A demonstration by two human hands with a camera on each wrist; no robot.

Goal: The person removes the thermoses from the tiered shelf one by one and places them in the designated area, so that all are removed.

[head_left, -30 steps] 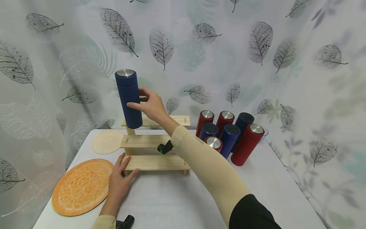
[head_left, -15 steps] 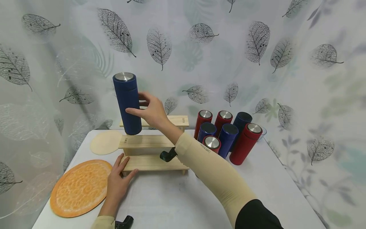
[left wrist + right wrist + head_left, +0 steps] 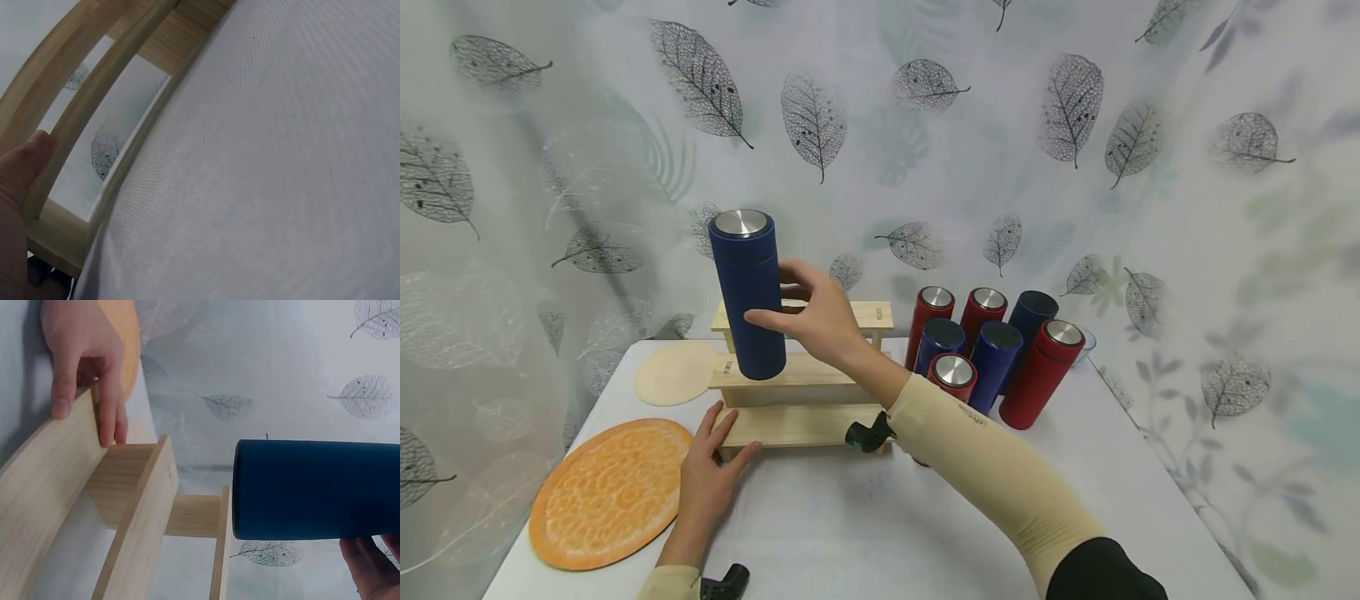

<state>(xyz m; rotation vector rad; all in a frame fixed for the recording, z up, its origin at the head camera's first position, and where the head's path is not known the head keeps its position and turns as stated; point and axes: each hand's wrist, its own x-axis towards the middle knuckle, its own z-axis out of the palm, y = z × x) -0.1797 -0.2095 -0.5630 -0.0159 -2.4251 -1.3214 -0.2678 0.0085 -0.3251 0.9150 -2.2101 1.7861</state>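
A navy blue thermos bottle (image 3: pixel 748 292) with a steel-topped lid is held nearly upright by my right hand (image 3: pixel 823 317), thumb in front and fingers behind. Its base overlaps the middle step of a three-tier wooden rack (image 3: pixel 805 425) in the head view. In the right wrist view the bottle (image 3: pixel 312 487) shows a gap between its base and the middle step. My left hand (image 3: pixel 709 475) grips the left end of the rack's lowest step, thumb at the front edge. The left wrist view shows the left hand's thumb (image 3: pixel 31 156) against the wood.
Several bottles stand close together right of the rack, among them a red thermos (image 3: pixel 1041 375) and a blue thermos (image 3: pixel 997 358). A glass bowl (image 3: pixel 1086 343) sits partly behind them. An orange oval mat (image 3: pixel 610 492) and a cream round mat (image 3: pixel 673 375) lie left on the white table (image 3: pixel 865 533).
My right hand has lowered the blue thermos and brought it slightly right and nearer, from over the top step toward the middle step. The left hand keeps its place on the rack.
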